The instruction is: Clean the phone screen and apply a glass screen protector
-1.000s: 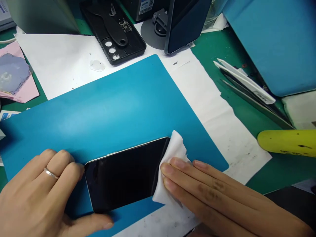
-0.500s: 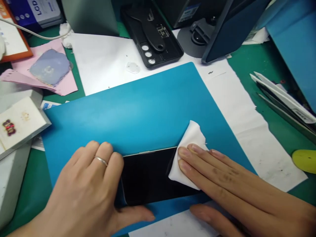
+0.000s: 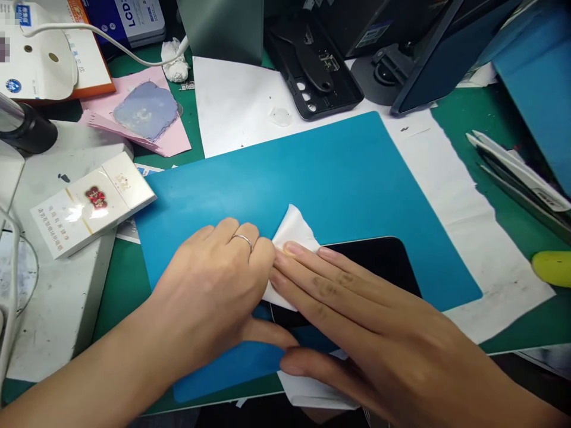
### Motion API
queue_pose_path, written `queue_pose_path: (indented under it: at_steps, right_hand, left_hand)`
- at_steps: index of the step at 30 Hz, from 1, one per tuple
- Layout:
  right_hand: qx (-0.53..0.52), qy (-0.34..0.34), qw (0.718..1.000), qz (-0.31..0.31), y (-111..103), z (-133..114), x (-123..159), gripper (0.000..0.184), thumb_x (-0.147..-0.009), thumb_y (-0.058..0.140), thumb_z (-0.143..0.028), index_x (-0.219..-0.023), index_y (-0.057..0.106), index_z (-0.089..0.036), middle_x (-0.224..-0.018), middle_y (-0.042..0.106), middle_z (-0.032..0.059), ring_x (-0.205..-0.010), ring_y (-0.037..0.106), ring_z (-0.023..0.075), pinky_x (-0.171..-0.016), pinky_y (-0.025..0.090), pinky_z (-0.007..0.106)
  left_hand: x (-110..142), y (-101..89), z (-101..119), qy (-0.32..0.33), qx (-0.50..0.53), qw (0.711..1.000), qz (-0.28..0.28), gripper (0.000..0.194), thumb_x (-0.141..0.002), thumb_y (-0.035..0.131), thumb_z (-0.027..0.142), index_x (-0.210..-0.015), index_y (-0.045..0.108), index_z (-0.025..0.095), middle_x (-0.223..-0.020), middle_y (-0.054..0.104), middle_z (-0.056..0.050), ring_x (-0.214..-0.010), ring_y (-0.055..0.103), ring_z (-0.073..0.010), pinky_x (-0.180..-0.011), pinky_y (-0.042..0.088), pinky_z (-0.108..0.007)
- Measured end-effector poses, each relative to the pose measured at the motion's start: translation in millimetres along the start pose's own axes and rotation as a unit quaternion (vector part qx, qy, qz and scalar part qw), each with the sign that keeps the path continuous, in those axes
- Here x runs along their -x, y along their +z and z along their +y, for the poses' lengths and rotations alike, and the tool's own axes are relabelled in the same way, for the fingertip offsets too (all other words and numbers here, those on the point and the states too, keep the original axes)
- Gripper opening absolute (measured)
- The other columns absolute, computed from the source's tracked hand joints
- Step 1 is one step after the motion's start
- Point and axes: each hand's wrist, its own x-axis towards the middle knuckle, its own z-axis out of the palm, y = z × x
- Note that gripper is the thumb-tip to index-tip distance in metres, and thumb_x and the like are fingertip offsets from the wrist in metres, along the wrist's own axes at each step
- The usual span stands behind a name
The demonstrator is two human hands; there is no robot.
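Observation:
A phone (image 3: 370,257) lies screen up on a blue mat (image 3: 250,178), its black glass partly hidden under my right hand. My left hand (image 3: 218,267), with a ring on one finger, holds the phone's left end, fingers curled at the far side and thumb at the near edge. Under the outstretched fingers of my right hand (image 3: 357,297), a folded white cloth (image 3: 297,229) is pressed on the screen's left end. The fingertips of both hands meet at the cloth.
A cigarette pack (image 3: 93,205) rests on a white box (image 3: 57,297) at the left. Behind the mat lie a black phone case (image 3: 316,65) and a dark stand (image 3: 428,59). Tweezers (image 3: 521,172) and a yellow object (image 3: 553,268) are at the right.
My right hand has slid the cloth left along the screen, from the right part to the left end beside my left hand. The view has shifted left.

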Motion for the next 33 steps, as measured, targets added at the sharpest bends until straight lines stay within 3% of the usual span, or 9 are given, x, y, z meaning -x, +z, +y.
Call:
queue_pose_path:
  at_steps: [4, 9, 14, 17, 21, 27, 30, 33]
  right_hand:
    - [0.035, -0.003, 0.999, 0.004, 1.7, -11.1, -2.8, 0.055, -0.102, 0.06, -0.042, -0.139, 0.06, -0.001, -0.142, 0.066, 0.02, -0.141, 0.057, 0.0285, -0.12, 0.048, 0.043]
    - [0.051, -0.01, 0.998, 0.028, 2.1, -22.3, 3.2, 0.05, -0.101, 0.062, -0.036, -0.136, 0.061, 0.0, -0.137, 0.07, 0.0185, -0.137, 0.061, 0.0272, -0.118, 0.051, 0.041]
    - [0.04, -0.008, 0.999, 0.014, -1.4, -27.5, 16.4, 0.047, -0.102, 0.06, -0.033, -0.137, 0.061, -0.002, -0.136, 0.07, 0.0175, -0.135, 0.062, 0.0268, -0.114, 0.055, 0.041]
    - [0.047, 0.003, 0.999, 0.014, -2.2, -31.5, 26.4, 0.046, -0.103, 0.059, -0.035, -0.137, 0.062, -0.004, -0.138, 0.07, 0.0158, -0.135, 0.062, 0.026, -0.113, 0.055, 0.04]
    - [0.036, 0.032, 0.998, 0.031, 0.6, -36.9, 35.3, 0.041, -0.103, 0.06, -0.034, -0.134, 0.066, -0.007, -0.139, 0.069, 0.0119, -0.136, 0.061, 0.0229, -0.119, 0.049, 0.036]
    - [-0.007, 0.099, 0.99, 0.104, 12.9, -43.5, 35.0, 0.029, -0.104, 0.059, -0.024, -0.128, 0.069, -0.011, -0.132, 0.074, 0.005, -0.132, 0.064, 0.0169, -0.129, 0.03, 0.032]
    - [-0.031, 0.139, 0.982, 0.128, 20.5, -49.4, 29.8, 0.031, -0.105, 0.058, -0.029, -0.128, 0.069, -0.012, -0.134, 0.073, 0.0043, -0.135, 0.062, 0.0167, -0.129, 0.028, 0.033]
    - [-0.049, 0.182, 0.965, 0.18, 27.2, -53.3, 21.7, 0.028, -0.106, 0.055, -0.026, -0.126, 0.07, -0.012, -0.133, 0.074, 0.0042, -0.135, 0.06, 0.0148, -0.124, 0.033, 0.033]
  left_hand:
    - [3.6, 2.8, -1.9, 0.009, -0.006, 1.0, 0.018, 0.07, -0.075, 0.062, 0.089, -0.077, 0.052, 0.02, -0.071, 0.053, -0.001, -0.067, 0.054, -0.021, -0.056, 0.038, -0.034]
    - [2.6, 1.3, -3.8, 0.008, 0.007, 1.0, 0.001, 0.074, -0.08, 0.047, 0.094, -0.079, 0.052, 0.02, -0.073, 0.055, -0.001, -0.068, 0.055, -0.0203, -0.06, 0.036, -0.033]
    - [2.0, -3.3, -1.0, -0.042, 0.087, 0.995, -0.025, 0.089, -0.063, 0.046, 0.105, -0.087, 0.051, 0.02, -0.079, 0.061, -0.002, -0.072, 0.056, -0.0218, -0.064, 0.039, -0.034]
    - [3.5, -5.8, 1.0, -0.054, 0.09, 0.994, -0.035, 0.094, -0.061, 0.046, 0.106, -0.094, 0.053, 0.019, -0.084, 0.063, -0.004, -0.076, 0.058, -0.0243, -0.067, 0.041, -0.036]
    - [4.8, -8.0, 0.5, -0.039, 0.066, 0.996, -0.048, 0.095, -0.064, 0.046, 0.105, -0.098, 0.057, 0.017, -0.089, 0.064, -0.006, -0.081, 0.059, -0.0261, -0.07, 0.042, -0.038]
    - [2.0, -9.5, -2.4, -0.068, 0.129, 0.989, -0.041, 0.106, -0.048, 0.042, 0.111, -0.099, 0.059, 0.02, -0.082, 0.06, -0.003, -0.071, 0.056, -0.0242, -0.064, 0.04, -0.037]
    - [2.3, -9.2, -6.2, -0.048, 0.102, 0.993, -0.027, 0.106, -0.054, 0.041, 0.11, -0.105, 0.059, 0.019, -0.081, 0.059, -0.004, -0.071, 0.056, -0.0263, -0.063, 0.04, -0.038]
    - [5.9, -7.3, -12.2, -0.027, 0.085, 0.996, -0.021, 0.095, -0.077, 0.027, 0.101, -0.115, 0.058, 0.02, -0.085, 0.06, -0.005, -0.075, 0.057, -0.0273, -0.063, 0.04, -0.039]
